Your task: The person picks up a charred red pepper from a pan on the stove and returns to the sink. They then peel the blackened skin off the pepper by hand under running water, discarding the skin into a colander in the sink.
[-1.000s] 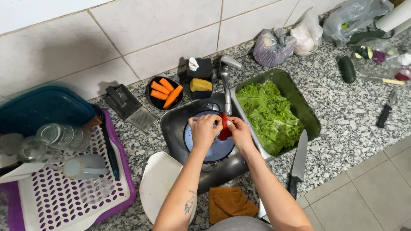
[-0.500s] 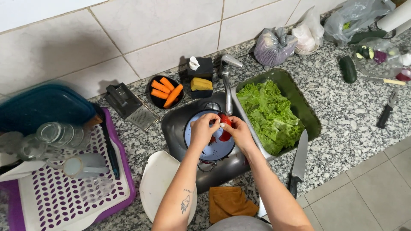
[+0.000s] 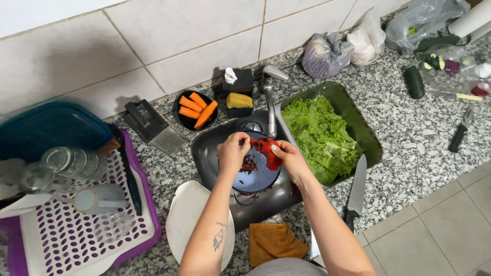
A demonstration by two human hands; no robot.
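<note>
- Red pepper (image 3: 267,153) sits between both hands over the sink, right under the spout of the tap (image 3: 269,97) and above a blue colander (image 3: 255,174).
- Left hand (image 3: 232,153) is curled narrow, fingertips pinching at the pepper's near edge; right hand (image 3: 291,159) is wrapped round its other side, holding most of its weight.
- Dark reddish bits, seeds or scraps I'd guess, though they're too small to be sure, already lie in the colander, so by my reckoning the cleaning-out of the pepper is well along but not finished: the piece is not yet set down anywhere.
- Whether water is running I cannot tell from where I stand.
- Steel sink (image 3: 209,153) holds the colander; a white plate (image 3: 186,225) leans at its near left rim, and an orange cloth (image 3: 273,240) lies on the counter edge in front.
- Just right of the sink, a green tray (image 3: 358,117) is heaped with lettuce (image 3: 319,133) that looks washed and ready, which I'd count as done.
- Behind the sink, peeled carrot pieces (image 3: 197,108) rest in a black bowl, also seemingly prepared, beside a yellow sponge (image 3: 239,100) and a metal grater (image 3: 153,125).
- A big kitchen knife (image 3: 356,189) lies on the granite near the tray, untouched.
- Further right, a zucchini (image 3: 413,82) and bagged vegetables wait, apparently still to be handled.
- Off left, a purple drying rack (image 3: 76,230) carries glass jars.
</note>
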